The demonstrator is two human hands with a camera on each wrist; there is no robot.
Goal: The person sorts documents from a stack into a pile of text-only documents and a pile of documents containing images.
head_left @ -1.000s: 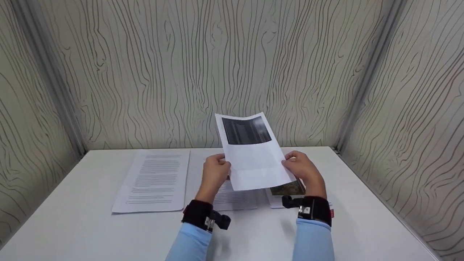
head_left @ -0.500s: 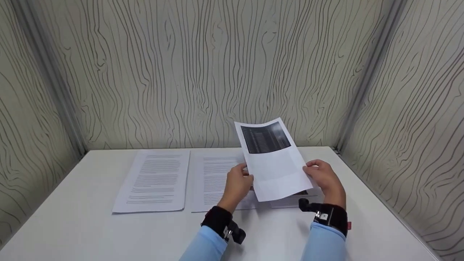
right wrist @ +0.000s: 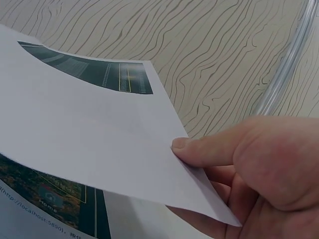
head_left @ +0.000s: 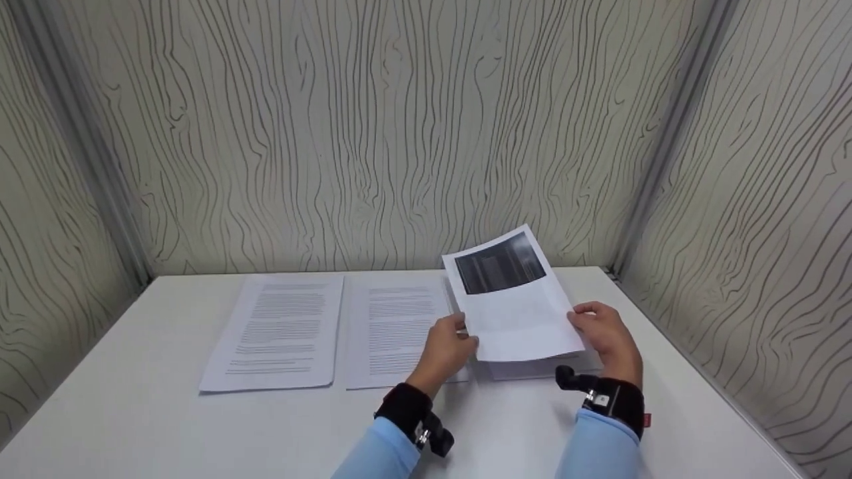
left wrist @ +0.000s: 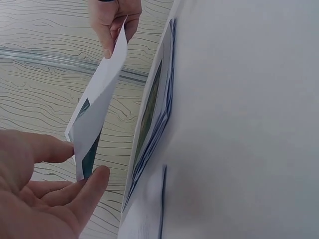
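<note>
A white sheet of paper (head_left: 522,322) with a dark printed picture near its far edge is held up, tilted and slightly bowed. My left hand (head_left: 444,349) pinches its left edge between thumb and fingers, and my right hand (head_left: 609,336) pinches the right edge. Below the sheet lies a stack of papers (head_left: 532,369), mostly hidden in the head view. In the left wrist view that stack (left wrist: 159,104) shows several layered edges and a coloured picture on top. The sheet hangs apart from the stack.
Two more paper piles lie on the white table (head_left: 266,432): a text-printed stack (head_left: 283,332) at the left and another text-printed pile (head_left: 399,332) in the middle. Wood-patterned panels (head_left: 333,133) stand behind and at both sides of the table.
Both hands have carried the sheet to the right and lower, over the right-hand stack. Its tilt has shifted a little. The left and middle piles have stayed in place.
</note>
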